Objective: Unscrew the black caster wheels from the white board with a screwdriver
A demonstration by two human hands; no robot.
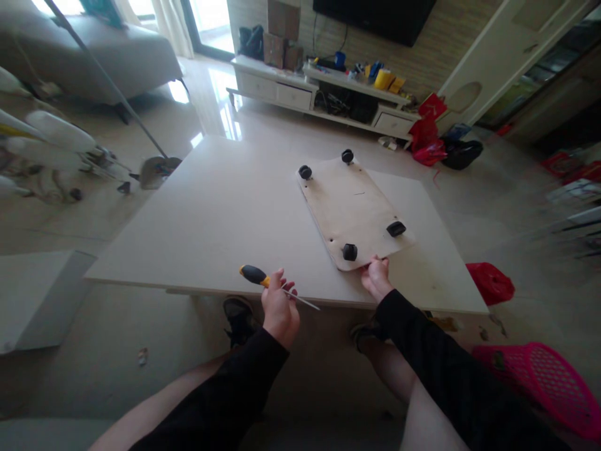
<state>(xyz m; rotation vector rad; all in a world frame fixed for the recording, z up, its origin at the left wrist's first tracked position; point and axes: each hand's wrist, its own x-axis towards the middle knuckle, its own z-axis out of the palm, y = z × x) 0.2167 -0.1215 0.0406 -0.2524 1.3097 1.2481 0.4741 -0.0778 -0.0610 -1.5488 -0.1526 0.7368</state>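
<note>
A person's left hand [280, 307] is closed around a black-and-yellow screwdriver [256, 275] near the front edge of a white table [188, 219], its shaft angled down to the right. The right hand [377, 277] grips the near edge of a pale board [354, 207] bearing four black casters, the nearest left one [350, 252] beside that hand, above the tabletop.

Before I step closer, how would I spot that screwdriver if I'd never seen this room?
Find the big white table, then the left hand at its near edge. The screwdriver is in that hand, its thin shaft pointing right. Its black-and-yellow handle sets it apart from the pale board with four black wheels.
</note>
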